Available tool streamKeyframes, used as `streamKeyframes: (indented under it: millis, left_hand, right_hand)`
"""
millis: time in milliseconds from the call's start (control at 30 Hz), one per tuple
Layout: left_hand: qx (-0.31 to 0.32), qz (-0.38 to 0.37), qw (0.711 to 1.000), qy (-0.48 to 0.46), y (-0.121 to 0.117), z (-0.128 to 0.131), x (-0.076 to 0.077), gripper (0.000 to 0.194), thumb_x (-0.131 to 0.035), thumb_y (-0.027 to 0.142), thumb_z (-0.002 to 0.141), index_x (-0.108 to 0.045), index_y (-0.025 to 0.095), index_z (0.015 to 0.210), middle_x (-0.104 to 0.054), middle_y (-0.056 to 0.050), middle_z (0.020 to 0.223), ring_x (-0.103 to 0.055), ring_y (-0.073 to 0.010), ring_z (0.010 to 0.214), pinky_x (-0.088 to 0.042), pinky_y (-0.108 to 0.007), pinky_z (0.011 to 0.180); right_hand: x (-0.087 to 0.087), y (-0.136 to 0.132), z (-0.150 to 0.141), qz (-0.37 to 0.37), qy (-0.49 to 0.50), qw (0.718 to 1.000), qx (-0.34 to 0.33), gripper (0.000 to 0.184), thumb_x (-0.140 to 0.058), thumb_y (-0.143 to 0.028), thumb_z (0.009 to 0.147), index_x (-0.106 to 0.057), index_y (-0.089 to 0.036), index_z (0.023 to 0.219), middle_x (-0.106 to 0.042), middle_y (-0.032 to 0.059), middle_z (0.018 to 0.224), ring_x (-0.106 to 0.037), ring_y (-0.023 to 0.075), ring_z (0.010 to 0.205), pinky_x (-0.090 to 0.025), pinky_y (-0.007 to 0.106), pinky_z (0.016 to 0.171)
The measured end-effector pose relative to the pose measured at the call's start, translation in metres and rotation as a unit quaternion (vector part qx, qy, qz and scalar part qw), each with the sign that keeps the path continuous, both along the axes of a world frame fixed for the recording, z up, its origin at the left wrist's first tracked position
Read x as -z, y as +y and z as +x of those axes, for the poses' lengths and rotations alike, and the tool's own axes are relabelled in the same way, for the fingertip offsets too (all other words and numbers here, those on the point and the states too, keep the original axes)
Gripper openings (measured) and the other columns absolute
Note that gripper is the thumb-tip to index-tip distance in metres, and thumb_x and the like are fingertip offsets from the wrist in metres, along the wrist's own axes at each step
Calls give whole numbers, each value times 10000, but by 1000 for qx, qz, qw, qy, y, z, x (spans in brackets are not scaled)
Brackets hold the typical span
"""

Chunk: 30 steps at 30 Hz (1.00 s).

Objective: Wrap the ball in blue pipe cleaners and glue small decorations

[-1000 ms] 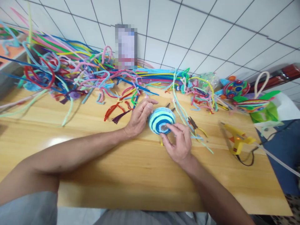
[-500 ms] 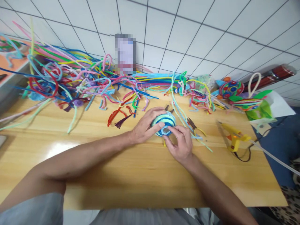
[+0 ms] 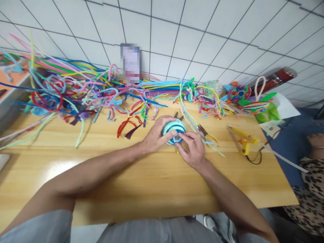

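A round craft piece wound from blue and pale-green pipe cleaners (image 3: 174, 126) is in front of me, with a small opening on the side toward me. My left hand (image 3: 158, 135) wraps its left side, thumb pressed near the opening. The fingertips of my right hand (image 3: 192, 147) pinch at the right rim of that opening; whether a pipe-cleaner end lies between them is too small to tell. Dark plier jaws (image 3: 178, 115) poke out behind the piece. Just right of my right hand lie pliers (image 3: 207, 132) with yellow handles, beside loose pale-green and light-blue pipe cleaners (image 3: 189, 118).
Tangled coloured pipe cleaners (image 3: 93, 89) line the wall side of the wooden table (image 3: 141, 189). A phone (image 3: 131, 63) leans on the tiled wall. Rightward are a yellow glue gun (image 3: 244, 140) with its cord, and a colourful beaded ornament (image 3: 239, 93). Another person's patterned clothing (image 3: 310, 192) shows at far right.
The view has shifted slightly right, bringing another person's arm and clothing into sight. Both hands keep their hold on the round piece, with only slight finger movement.
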<state>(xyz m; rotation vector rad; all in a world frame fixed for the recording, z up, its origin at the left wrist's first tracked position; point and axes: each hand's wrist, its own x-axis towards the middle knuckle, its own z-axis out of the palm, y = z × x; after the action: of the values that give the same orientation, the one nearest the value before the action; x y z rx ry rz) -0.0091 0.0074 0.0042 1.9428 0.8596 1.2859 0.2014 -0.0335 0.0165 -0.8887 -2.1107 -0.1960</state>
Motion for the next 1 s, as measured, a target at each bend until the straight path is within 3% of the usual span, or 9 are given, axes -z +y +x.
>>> streamKeyframes:
  millis: [200,433,700,833,1000]
  left_hand:
    - [-23,26,998,60,1,-1,-3,437,-562,476,1035,-564,216,1386,-605,-140,1327,-526,-279,1319,-388,-530,1207]
    - [-1,-2,999,39,2,-1,-6,416,-639,399,974,-536,225,1337,-633,-135,1366,-598,-281,1299,-475,-484,1133]
    - [-51,-3,997,54,-3,3,-6,475,-617,415,978,-532,220,1403,-624,-130,1364,-573,-290,1310,-438,-505,1169]
    - [-32,5,996,84,2,0,-5,459,-618,446,975,-564,222,1372,-612,-131,1318,-556,-286,1284,-427,-521,1172]
    - [-6,-1,999,53,5,-1,-9,405,-640,425,951,-554,218,1288,-638,-115,1292,-592,-273,1234,-480,-474,1106]
  right_hand:
    - [-2,8,9,-8,-14,1000,-21,528,-719,-196,972,-563,-217,1476,-652,131,1137,-663,249,1004,-609,381,846]
    - [-3,9,13,-12,-8,999,-38,540,-754,-206,952,-576,-222,1461,-666,123,1110,-673,250,975,-608,382,822]
    - [-5,12,17,-17,-22,998,-50,530,-705,-167,978,-566,-247,1483,-670,127,1155,-682,244,1011,-620,379,831]
    - [-6,15,19,-29,-15,997,-64,541,-717,-164,969,-580,-259,1483,-678,118,1140,-684,234,979,-617,371,822]
    - [-7,16,21,-56,8,996,-76,509,-739,-168,952,-628,-268,1439,-693,100,1118,-689,232,966,-604,376,824]
